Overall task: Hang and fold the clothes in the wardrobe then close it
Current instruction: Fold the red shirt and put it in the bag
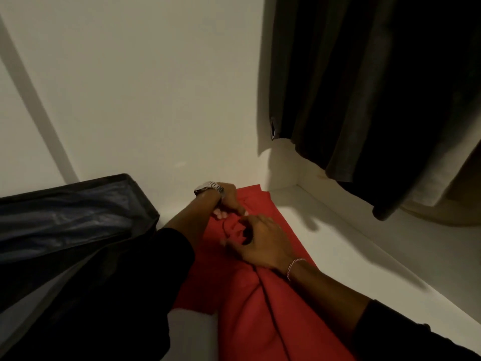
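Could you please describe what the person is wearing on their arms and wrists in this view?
Both arms wear black sleeves pushed up, leaving the forearms bare. The left hand has a silver metal-link watch at its wrist. The right hand has a thin pale beaded bracelet around its wrist.

Dark fabric storage box (70, 204) at left, its back against the white wall (145, 87).

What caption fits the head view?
Both hands, left and right, fold a red garment on the wardrobe shelf.
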